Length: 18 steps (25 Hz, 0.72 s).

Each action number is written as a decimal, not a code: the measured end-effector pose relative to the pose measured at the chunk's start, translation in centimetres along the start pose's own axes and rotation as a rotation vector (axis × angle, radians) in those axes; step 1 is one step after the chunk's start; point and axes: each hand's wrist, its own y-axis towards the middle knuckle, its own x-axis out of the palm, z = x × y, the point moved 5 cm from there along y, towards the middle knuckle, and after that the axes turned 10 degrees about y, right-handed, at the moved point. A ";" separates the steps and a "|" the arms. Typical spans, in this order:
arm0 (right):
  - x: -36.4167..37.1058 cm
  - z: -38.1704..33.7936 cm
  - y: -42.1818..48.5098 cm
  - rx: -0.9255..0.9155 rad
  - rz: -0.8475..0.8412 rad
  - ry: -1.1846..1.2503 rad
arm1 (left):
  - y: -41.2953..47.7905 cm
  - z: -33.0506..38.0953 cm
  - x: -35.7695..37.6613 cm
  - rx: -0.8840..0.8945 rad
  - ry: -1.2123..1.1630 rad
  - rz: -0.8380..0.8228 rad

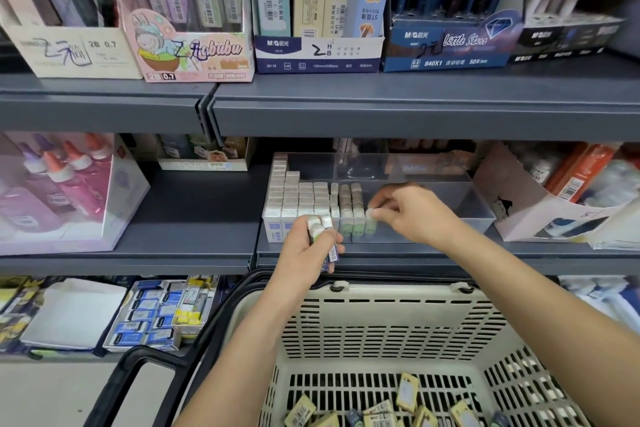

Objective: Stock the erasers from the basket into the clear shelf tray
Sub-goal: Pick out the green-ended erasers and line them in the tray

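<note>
A clear shelf tray stands on the middle shelf, its left part filled with upright rows of erasers; its right part is bare. My right hand reaches into the tray and pinches one green eraser at the end of the front row. In front of the tray's front wall, my left hand grips a small bunch of erasers with white tops and blue sleeves. Below, a beige slotted basket holds several loose erasers in yellow sleeves on its bottom.
A dark shelf edge hangs just above the tray. A glue bottle box sits to the left, an open cardboard box to the right. Lower left shelf holds boxed erasers. The basket's black handle lies down at left.
</note>
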 end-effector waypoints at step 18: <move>-1.0 -1.8 -2.0 -0.135 0.098 0.035 | -0.2 0.0 0.3 0.041 0.046 -0.074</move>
